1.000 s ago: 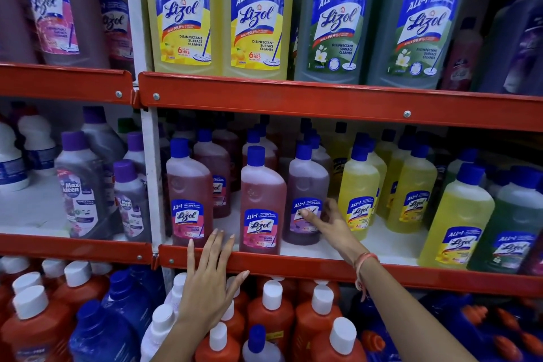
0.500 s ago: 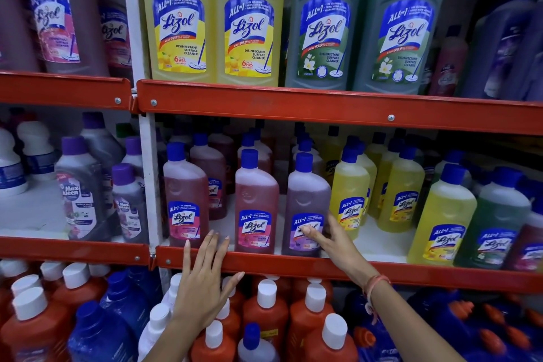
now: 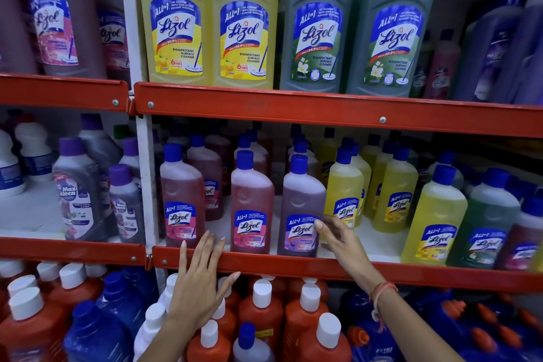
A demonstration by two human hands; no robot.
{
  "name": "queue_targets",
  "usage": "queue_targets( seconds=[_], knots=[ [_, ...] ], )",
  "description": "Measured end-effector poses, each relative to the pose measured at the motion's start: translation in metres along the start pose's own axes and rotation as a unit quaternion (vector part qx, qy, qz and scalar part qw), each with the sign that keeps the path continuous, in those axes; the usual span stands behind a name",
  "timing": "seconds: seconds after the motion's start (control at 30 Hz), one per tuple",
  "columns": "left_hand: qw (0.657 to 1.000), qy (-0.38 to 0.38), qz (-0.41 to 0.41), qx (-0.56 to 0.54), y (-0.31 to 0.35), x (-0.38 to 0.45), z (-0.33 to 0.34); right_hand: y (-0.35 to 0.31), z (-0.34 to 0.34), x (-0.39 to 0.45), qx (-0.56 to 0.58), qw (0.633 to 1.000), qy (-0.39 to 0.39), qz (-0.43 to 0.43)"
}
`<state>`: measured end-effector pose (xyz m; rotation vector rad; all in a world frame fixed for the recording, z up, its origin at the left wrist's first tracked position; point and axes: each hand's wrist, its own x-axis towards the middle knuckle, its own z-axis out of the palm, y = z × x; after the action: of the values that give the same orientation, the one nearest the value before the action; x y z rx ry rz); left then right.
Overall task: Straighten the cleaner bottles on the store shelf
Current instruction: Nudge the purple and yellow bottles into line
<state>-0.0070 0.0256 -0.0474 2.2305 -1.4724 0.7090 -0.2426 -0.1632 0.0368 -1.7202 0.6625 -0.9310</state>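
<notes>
Head view, middle shelf (image 3: 293, 266): your right hand (image 3: 342, 236), fingers loosely spread, touches the purple bottle (image 3: 301, 209) at the front edge. Left hand (image 3: 199, 282) spread flat on the rail. Step: squaring it. Next: turn label forward.

Rear bottles (image 3: 296, 138) dim; fingers (image 3: 329, 232) behind purple bottle (image 3: 302, 209)
</notes>
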Motion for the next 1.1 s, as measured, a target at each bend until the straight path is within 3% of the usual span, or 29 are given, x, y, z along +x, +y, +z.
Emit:
queue_targets(
  seconds=[0.13, 0.23, 0.57, 0.7, 1.1],
  knots=[
    [1.0, 0.012, -0.001, -0.007, 0.001, 0.0, 0.003, 0.002, -0.02, -0.001, -0.059, 0.983, 0.167, -0.046],
    [1.0, 0.013, -0.002, -0.012, 0.001, 0.001, 0.004, 0.003, -0.031, 0.009, -0.121, 0.966, 0.227, -0.013],
    [1.0, 0.01, -0.007, -0.022, 0.0, 0.002, 0.007, 0.002, -0.057, 0.043, -0.02, 0.993, 0.047, 0.105],
    [0.999, 0.015, -0.011, -0.029, 0.0, 0.002, 0.009, 0.0, -0.06, 0.045, -0.001, 0.994, 0.032, 0.103],
    [0.999, 0.009, -0.011, -0.033, 0.002, 0.003, 0.004, 0.003, -0.072, 0.02, -0.093, 0.991, 0.013, 0.091]
  ],
)
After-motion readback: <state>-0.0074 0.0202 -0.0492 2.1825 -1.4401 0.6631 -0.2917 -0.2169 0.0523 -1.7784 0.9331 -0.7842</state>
